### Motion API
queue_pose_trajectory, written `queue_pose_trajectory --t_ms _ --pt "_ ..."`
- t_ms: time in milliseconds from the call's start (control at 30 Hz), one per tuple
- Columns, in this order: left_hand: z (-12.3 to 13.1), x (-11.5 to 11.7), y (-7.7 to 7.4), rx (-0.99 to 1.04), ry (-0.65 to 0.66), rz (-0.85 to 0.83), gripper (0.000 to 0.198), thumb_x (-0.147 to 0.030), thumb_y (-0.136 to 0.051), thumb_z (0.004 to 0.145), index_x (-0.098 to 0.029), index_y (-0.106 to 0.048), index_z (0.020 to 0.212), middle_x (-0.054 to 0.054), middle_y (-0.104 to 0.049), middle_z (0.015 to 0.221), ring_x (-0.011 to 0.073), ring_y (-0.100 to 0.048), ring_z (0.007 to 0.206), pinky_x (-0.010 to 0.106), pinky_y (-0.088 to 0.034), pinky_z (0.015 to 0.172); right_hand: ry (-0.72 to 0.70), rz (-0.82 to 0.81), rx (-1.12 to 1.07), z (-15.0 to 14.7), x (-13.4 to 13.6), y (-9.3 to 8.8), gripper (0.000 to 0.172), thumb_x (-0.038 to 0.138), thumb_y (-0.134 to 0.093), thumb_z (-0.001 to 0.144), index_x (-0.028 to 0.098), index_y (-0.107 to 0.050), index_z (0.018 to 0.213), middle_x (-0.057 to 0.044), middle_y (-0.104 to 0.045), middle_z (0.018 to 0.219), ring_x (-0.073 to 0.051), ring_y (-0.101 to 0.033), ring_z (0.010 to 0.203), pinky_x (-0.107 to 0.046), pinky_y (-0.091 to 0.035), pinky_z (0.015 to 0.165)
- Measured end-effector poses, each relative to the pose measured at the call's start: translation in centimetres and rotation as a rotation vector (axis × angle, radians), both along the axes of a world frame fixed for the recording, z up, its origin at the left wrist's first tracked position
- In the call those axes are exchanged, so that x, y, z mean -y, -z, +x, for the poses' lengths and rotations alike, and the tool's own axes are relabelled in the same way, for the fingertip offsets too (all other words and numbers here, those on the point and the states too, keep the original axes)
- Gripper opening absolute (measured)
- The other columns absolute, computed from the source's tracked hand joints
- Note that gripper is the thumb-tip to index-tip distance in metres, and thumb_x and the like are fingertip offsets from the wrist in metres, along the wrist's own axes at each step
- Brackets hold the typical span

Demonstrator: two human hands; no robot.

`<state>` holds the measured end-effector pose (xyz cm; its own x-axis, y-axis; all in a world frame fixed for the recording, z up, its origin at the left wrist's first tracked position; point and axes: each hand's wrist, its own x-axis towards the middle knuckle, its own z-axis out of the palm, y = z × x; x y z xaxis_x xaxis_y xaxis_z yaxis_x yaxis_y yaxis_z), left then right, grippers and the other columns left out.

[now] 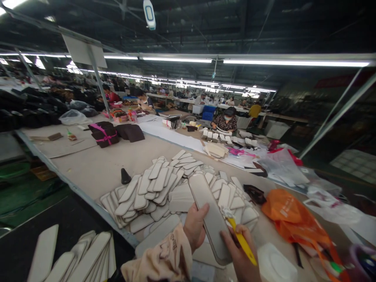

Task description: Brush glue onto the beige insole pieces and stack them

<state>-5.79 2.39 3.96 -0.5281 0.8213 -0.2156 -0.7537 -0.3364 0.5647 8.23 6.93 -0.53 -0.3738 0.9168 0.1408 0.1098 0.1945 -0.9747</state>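
Observation:
My left hand (195,227) is closed on the edge of a long grey-white panel with rounded corners (207,213), its thumb lying across the face. The panel is tilted up in front of me. In my right hand (241,254) is a brush with a yellow handle (242,242), its pale bristle end (227,212) beside the panel's right edge. Fingers of that hand also touch the panel's lower right side. Behind the panel, a large heap of similar pale panels (158,176) spreads over the worktable (88,172).
More panels (85,258) lie on a dark surface at lower left. On the table are a small black cone (125,176), a dark bundle with pink ties (103,134), an orange bag (293,217) and a white plastic container (276,264). Across the table sits a co-worker (225,122).

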Motion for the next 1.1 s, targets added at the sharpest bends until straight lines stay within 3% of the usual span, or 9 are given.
queue_pose_trajectory --t_ms 267,467,600,867,1100 --pt "-0.4 0.7 -0.5 -0.044 0.019 0.020 0.043 -0.037 -0.083 0.062 -0.010 -0.066 0.091 0.012 -0.071 0.079 0.0271 -0.068 0.085 0.038 -0.053 0.079 -0.061 -0.032 -0.069 -0.1 0.4 0.3 0.036 0.039 -0.074 0.071 0.025 -0.046 0.087 0.000 -0.064 0.079 -0.017 -0.059 0.065 -0.025 -0.046 0.048" --pt "-1.8 0.5 -0.7 -0.037 0.052 -0.012 0.037 -0.030 -0.084 0.060 -0.012 -0.066 0.087 0.011 -0.072 0.081 0.0290 -0.067 0.094 0.041 -0.052 0.087 -0.044 0.025 -0.063 0.2 0.5 -0.3 0.033 0.043 -0.069 0.076 0.024 -0.045 0.088 -0.002 -0.064 0.083 -0.017 -0.061 0.072 -0.026 -0.049 0.058" --pt "-2.8 0.1 -0.6 -0.045 0.073 -0.042 0.037 -0.025 -0.082 0.063 -0.011 -0.066 0.094 0.011 -0.073 0.085 0.0295 -0.066 0.099 0.044 -0.051 0.092 -0.039 -0.009 -0.105 0.1 0.4 -0.7 0.032 0.045 -0.066 0.079 0.023 -0.044 0.089 -0.002 -0.065 0.084 -0.017 -0.062 0.075 -0.028 -0.050 0.065" --pt "-2.9 -0.1 0.0 -0.053 0.095 -0.070 0.036 -0.024 -0.079 0.066 -0.011 -0.065 0.096 0.011 -0.073 0.082 0.0293 -0.066 0.100 0.044 -0.050 0.093 -0.043 -0.109 -0.102 -0.2 0.6 -0.3 0.039 0.041 -0.074 0.073 0.024 -0.042 0.089 0.001 -0.064 0.080 -0.013 -0.058 0.061 -0.025 -0.048 0.054" --pt "-2.5 0.2 0.1 -0.055 0.092 -0.052 0.039 -0.030 -0.083 0.062 -0.013 -0.066 0.093 0.011 -0.072 0.085 0.0284 -0.067 0.096 0.042 -0.051 0.089 -0.038 -0.138 -0.093 0.0 0.4 1.0 0.042 0.042 -0.076 0.069 0.024 -0.042 0.088 0.000 -0.065 0.081 -0.016 -0.061 0.064 -0.025 -0.049 0.055"
